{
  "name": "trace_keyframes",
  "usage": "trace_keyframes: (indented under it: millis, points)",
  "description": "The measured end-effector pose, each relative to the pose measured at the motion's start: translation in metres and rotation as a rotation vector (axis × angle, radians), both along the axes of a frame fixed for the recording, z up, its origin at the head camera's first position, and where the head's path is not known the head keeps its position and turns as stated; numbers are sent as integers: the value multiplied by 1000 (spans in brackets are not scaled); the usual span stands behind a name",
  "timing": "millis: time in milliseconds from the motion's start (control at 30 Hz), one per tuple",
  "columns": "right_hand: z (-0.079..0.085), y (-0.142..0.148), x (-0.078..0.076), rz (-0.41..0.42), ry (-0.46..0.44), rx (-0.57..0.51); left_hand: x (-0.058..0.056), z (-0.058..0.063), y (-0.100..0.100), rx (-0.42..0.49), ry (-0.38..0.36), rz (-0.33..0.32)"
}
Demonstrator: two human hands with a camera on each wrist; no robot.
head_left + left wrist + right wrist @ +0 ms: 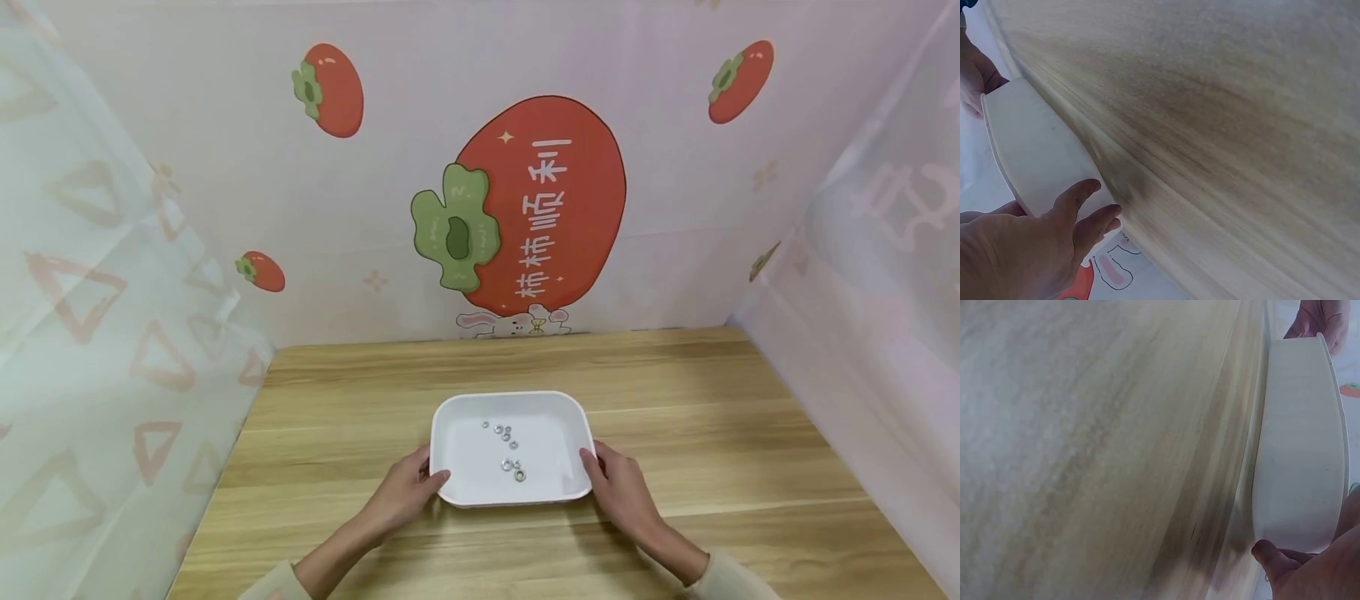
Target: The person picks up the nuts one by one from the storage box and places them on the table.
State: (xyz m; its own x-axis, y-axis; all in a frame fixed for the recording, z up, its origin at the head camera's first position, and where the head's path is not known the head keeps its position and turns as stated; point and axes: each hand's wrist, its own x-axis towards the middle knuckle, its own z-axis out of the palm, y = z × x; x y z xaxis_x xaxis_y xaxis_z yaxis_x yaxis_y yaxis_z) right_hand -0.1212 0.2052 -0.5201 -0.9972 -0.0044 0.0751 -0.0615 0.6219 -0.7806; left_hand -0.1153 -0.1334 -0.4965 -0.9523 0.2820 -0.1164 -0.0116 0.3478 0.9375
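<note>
A white rectangular tray (468, 471) with rounded corners is held between both hands over the wooden table. My left hand (401, 496) grips its left end, thumb over the rim and fingers around the outside. At the opposite end, my right hand (624, 493) holds the tray the same way, its thumb on the rim. Several small metal nuts or rings lie scattered on the tray's floor, among them a yellowish nut (520, 475). Both wrist views show the tray's outer wall (1041, 144) from the side, with fingertips near its lower edge. Whether its base touches the table, I cannot tell.
The wood-grain table (337, 392) spreads around the tray on all sides. A white cloth printed with persimmons (547, 208) hangs along the back edge. Pale patterned curtains (105, 333) close off the left and right sides.
</note>
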Motion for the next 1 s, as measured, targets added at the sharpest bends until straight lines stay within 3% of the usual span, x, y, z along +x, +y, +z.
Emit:
trace_keyframes:
  millis: [667, 1000]
  points:
    - [0, -4, 2, -7, 38, 36, 1, 3, -5, -77, 25, -4]
    - [-1, -3, 3, 13, 12, -25, -1, -2, -7, -94, -1, 8]
